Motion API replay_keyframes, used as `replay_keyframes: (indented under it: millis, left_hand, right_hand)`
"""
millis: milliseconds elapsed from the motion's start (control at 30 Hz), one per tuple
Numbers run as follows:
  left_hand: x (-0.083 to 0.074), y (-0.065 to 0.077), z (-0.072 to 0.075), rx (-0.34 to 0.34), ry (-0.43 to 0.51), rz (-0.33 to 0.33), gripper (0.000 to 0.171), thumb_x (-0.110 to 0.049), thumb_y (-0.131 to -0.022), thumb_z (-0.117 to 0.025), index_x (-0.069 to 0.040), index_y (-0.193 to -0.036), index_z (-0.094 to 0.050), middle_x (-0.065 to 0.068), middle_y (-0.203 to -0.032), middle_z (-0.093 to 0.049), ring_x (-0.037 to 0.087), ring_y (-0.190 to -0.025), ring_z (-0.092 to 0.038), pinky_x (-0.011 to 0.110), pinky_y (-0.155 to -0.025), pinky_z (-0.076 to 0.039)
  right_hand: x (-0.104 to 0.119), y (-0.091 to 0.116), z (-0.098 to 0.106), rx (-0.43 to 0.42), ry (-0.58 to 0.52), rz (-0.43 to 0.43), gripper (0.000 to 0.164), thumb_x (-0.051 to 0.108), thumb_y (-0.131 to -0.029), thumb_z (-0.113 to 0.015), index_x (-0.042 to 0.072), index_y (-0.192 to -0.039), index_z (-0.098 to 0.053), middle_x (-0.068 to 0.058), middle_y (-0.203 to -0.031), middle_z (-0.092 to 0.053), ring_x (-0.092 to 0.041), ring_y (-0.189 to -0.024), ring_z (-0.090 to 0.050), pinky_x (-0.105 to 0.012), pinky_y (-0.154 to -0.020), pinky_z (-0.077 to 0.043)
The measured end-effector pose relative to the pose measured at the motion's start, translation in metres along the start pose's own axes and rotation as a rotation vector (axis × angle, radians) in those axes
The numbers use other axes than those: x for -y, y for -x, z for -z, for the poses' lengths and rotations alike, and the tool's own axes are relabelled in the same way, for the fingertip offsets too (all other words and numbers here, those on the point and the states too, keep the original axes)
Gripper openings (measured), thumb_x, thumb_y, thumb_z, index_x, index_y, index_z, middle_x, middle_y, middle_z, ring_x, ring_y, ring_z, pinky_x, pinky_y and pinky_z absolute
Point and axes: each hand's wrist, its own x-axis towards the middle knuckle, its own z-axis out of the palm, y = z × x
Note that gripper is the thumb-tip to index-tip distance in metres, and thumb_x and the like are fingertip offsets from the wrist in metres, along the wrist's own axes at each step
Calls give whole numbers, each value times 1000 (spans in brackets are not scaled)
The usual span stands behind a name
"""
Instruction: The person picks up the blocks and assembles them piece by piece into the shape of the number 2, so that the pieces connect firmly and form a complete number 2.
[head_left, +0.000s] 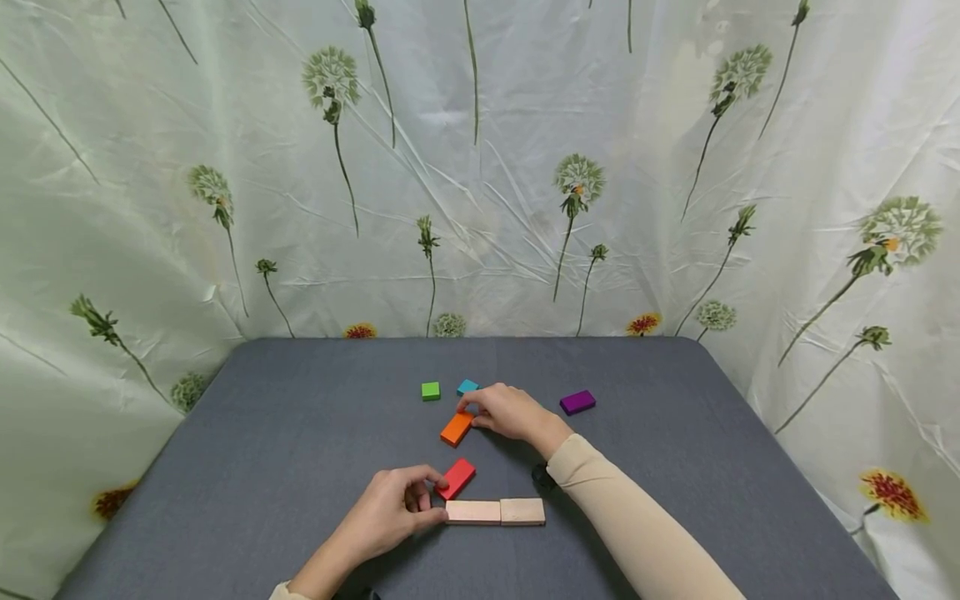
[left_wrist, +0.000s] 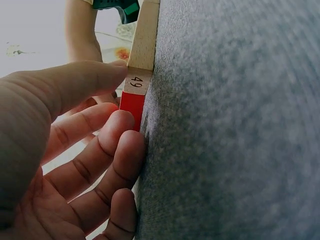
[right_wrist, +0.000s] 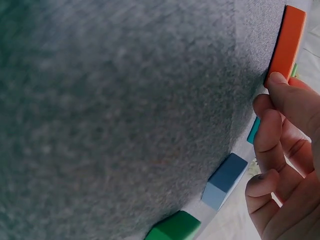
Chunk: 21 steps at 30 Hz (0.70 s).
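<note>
A person has both arms over a big grey desk (head_left: 300,433). The left hand (head_left: 390,510) is low in the middle of the frame, with its fingers bent. Its pointing finger touches a red block (head_left: 461,477), and its thumb is at the left end of a plain wood block (head_left: 473,512). I cannot tell if that hand is really pinching the red block or just touching it. The red block lies on a slant, with its low end right up by the wood. A second wood block (head_left: 522,512) sits end to end with the first one, on its right. The left wrist view shows the number 49 (left_wrist: 136,81) on a bare wood end beside the red.

The right hand (head_left: 513,412) is higher up, near the middle of the frame. It pinches the top end of an orange block (head_left: 455,430) with its thumb and pointing finger. The orange block is slanted too, just above the red one, and they are apart.

Behind that hand a bit of a blue block (head_left: 467,386) peeks out. A light green block (head_left: 431,391) is to its left, and a purple block (head_left: 577,402) is off to the right. The right wrist view also shows a grey-blue block (right_wrist: 225,180) and a dark green block (right_wrist: 175,227) near the bottom. A pale curtain (head_left: 495,100) with flowers fills the top of the frame.
</note>
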Motion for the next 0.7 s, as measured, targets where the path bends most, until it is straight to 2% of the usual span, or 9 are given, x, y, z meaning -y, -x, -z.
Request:
replay_keyframes:
  millis: [167, 467, 700]
  left_hand:
    - [0, 0, 0, 2, -11, 2, 27, -24, -88, -90, -18, -110, -77, -10, -76, -63, 1, -62, -55, 22, -56, -46]
    - [0, -1, -1, -4, -20, 9, 26, -23, -88, -90, -19, -110, -77, -10, -76, -62, 2, -62, -54, 22, -56, -46]
    - [-2, 0, -2, 0, -25, 22, 27, -23, -88, -91, -19, -110, -77, -9, -76, -62, 3, -62, -54, 22, -56, -46]
  right_hand:
    - [-3, 3, 0, 2, -15, -8, 26, 18, -104, -72, 19, -130, -74, -6, -129, -77, -19, -101, -72, -41, -91, -60]
    - [-7, 11, 3, 7, -57, -5, 25, 16, -104, -73, 17, -128, -75, -5, -126, -78, -15, -93, -69, -39, -87, -59]
    - [-11, 16, 3, 16, -56, -3, 25, 16, -104, -73, 20, -128, -76, -3, -126, -78, -15, -96, -69, -39, -89, -59]
